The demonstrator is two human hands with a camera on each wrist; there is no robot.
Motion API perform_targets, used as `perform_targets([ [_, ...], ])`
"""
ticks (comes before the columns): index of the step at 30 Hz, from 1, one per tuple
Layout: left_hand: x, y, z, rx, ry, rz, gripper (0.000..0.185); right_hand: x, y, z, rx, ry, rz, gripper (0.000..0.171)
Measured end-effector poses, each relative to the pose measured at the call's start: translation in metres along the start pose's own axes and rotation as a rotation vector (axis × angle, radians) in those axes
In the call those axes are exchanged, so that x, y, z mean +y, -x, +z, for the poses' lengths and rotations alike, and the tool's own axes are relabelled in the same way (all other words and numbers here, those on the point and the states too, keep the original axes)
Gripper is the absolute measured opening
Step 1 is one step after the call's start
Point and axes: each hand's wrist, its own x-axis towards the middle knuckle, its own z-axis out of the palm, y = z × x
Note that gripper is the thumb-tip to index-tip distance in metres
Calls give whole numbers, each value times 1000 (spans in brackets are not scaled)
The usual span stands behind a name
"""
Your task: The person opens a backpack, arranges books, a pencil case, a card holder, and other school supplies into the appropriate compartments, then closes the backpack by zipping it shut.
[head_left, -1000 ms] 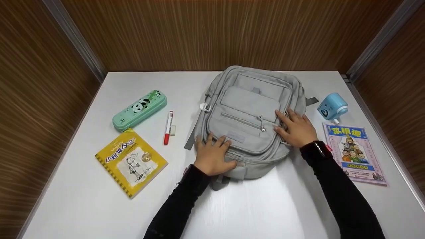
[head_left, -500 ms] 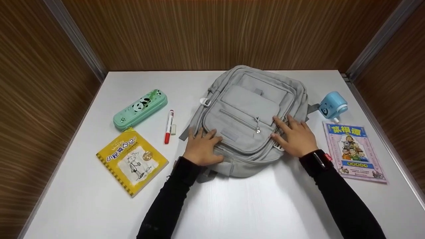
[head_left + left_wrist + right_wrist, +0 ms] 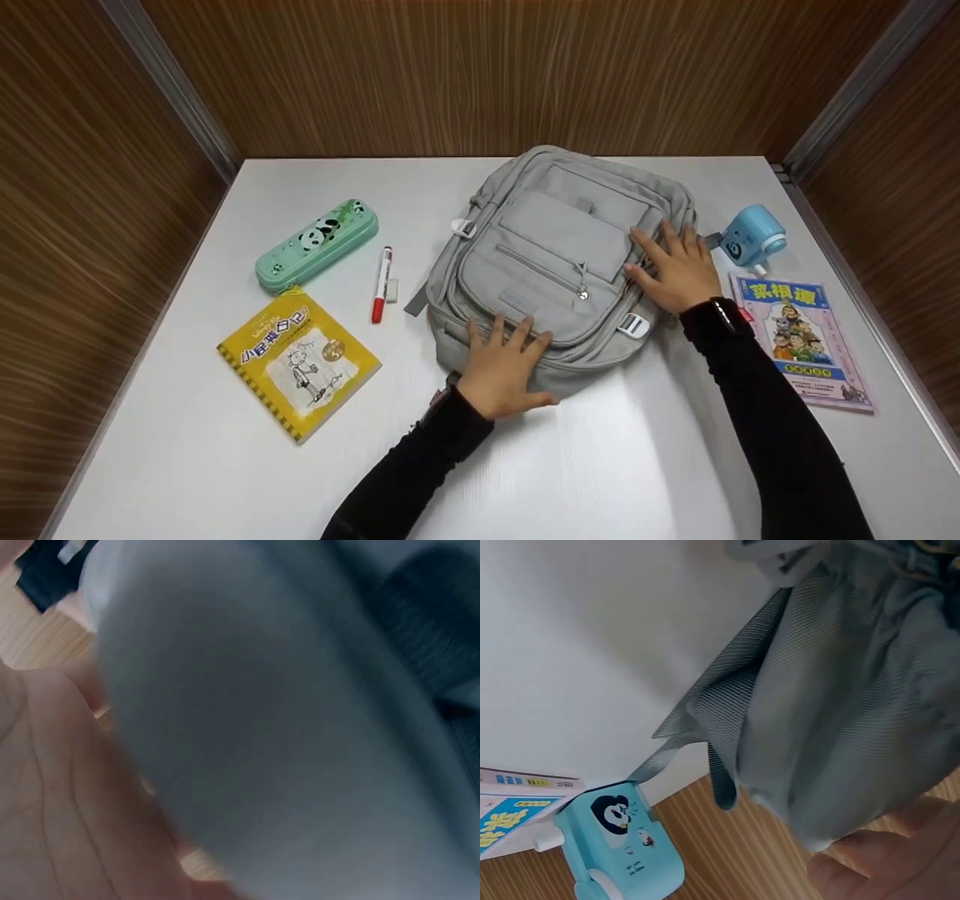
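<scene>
Grey backpack (image 3: 559, 255) flat on the white table (image 3: 225, 465).
Left hand (image 3: 501, 365) and right hand (image 3: 679, 268) rest on it, fingers spread.

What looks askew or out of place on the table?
Nothing spilled or damaged. The backpack lies flat, slightly skewed, under both open hands: left hand, right hand. The yellow book sits rotated beside the pen.

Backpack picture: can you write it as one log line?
left hand: flat on backpack near edge | right hand: flat on its right side | zips: closed
</scene>
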Motion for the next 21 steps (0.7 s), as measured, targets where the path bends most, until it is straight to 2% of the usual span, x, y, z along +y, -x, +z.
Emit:
perform_targets([
  [5,-3,-1,10,72,10,-8,79,6,1,7,-30,14,31,69],
  [9,-9,-1,13,98,34,5,75,7,4,13,-20,16,40,69],
  [21,-32,2,6,63,70,8,71,-4,18,17,-1,1,37,70],
])
